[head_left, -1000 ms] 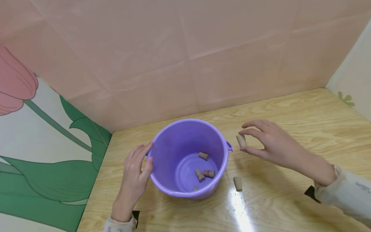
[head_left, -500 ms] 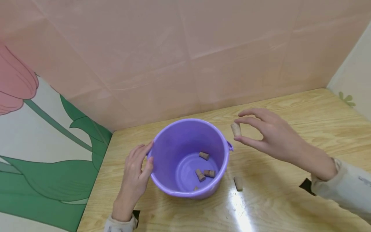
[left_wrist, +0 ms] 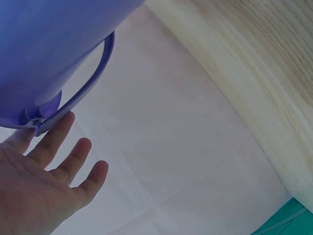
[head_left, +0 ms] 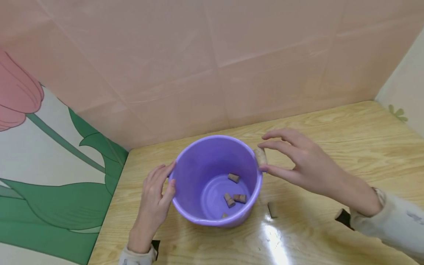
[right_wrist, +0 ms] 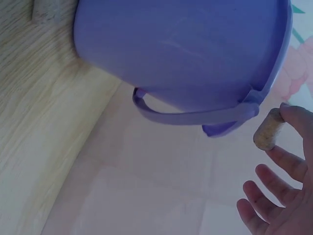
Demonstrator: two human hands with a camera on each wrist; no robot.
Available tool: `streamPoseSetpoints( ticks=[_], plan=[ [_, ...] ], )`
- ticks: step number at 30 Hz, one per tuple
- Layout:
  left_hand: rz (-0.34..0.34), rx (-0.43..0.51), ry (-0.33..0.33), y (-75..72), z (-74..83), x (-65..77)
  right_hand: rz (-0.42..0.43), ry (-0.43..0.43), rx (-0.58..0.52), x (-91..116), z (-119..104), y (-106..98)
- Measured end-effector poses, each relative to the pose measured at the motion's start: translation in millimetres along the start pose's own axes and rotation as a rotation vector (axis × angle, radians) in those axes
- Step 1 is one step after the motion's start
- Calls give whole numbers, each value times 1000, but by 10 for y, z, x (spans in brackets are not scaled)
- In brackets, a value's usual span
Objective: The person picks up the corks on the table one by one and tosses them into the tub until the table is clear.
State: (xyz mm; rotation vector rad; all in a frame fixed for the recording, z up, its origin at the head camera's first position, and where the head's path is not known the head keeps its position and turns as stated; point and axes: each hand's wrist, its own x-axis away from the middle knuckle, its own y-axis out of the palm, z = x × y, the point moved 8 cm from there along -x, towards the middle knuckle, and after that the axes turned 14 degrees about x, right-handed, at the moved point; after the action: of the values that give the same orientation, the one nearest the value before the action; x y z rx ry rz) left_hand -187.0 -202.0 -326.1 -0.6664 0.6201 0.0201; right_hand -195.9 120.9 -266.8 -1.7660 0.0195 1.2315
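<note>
A purple plastic bucket [head_left: 216,222] stands upright on the wood-grain table. My left hand [head_left: 153,202] holds its left rim, with the thumb at the inner edge and the fingers outside. In the left wrist view, fingertips lie by the base of the bucket handle [left_wrist: 93,78]. My right hand [head_left: 303,162] pinches a tapered cork [right_wrist: 269,129] between thumb and index finger, its other fingers spread. In the head view, this cork overlaps the bucket's right rim. Several corks [head_left: 233,178] lie on the bucket's floor. One more cork [head_left: 272,210] lies on the table to the right.
A pinkish covered wall [head_left: 212,73] rises behind the table [head_left: 347,136]. At the left is a panel with a painted tulip and green leaves [head_left: 59,206]. A white wall [head_left: 405,81] closes off the right side. Light glares on the table near the front.
My right hand has moved left with the pinched cork, from beside the bucket to its right rim. My left hand and the bucket have stayed in place.
</note>
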Motion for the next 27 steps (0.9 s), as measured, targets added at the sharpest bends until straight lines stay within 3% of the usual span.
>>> streamPoseSetpoints(
  ticks=[9, 17, 27],
  plan=[
    [-3, -5, -12, -1, 13, 5, -84, -7, -29, 27, -95, 139],
    [-2, -2, -3, 6, 14, 5, -89, -28, -82, 49, -201, 254],
    [-6, -3, -8, 4, 21, -5, -190, 55, -118, 91, -171, 338]
  ],
)
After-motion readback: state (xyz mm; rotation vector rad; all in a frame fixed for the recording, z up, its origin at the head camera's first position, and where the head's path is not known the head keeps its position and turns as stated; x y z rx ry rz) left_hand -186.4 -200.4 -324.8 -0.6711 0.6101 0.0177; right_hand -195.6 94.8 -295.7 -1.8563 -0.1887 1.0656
